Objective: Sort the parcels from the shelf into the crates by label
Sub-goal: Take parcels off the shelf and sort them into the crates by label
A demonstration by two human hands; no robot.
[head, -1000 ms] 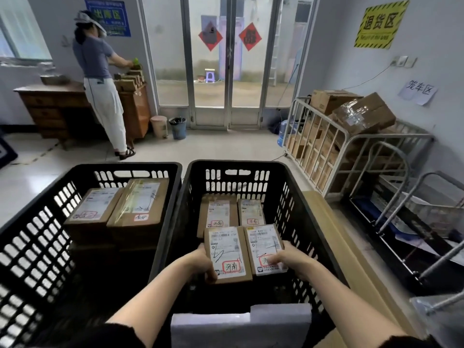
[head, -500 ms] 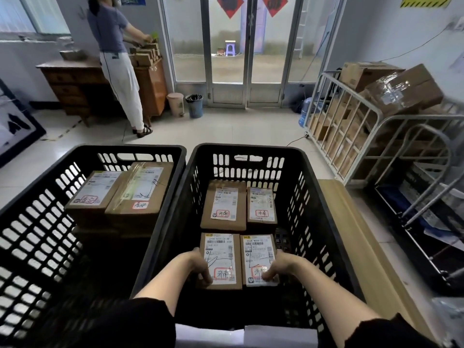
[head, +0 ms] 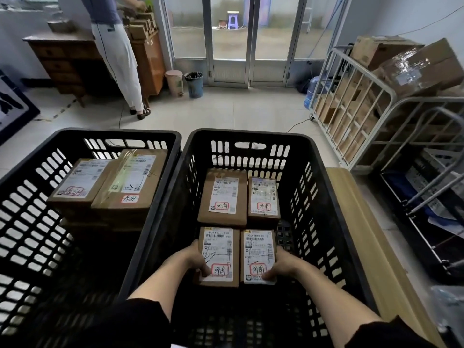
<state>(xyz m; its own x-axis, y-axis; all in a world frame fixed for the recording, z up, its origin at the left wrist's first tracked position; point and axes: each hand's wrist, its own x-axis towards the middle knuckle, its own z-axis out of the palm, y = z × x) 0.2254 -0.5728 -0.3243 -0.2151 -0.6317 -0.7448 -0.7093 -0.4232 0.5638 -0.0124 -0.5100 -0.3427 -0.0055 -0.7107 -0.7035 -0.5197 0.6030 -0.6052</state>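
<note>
In the right crate point(head: 251, 135), the left grip point(head: 198, 259) curls round the left parcel point(head: 219, 249) at its outer edge, thumb on the label. The right grip point(head: 282, 266) clasps the right parcel point(head: 258, 252) likewise. The parcels lie side by side between both grips.

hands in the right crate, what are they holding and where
The left hand grips the left parcel by its near left edge; right hand grips the right parcel by its near right edge.

2 crates point(head: 251, 133), 6 label-up parcels point(head: 222, 197) (4 R, 2 L), 2 hands point(head: 197, 258), 2 bins point(head: 194, 85)
</note>
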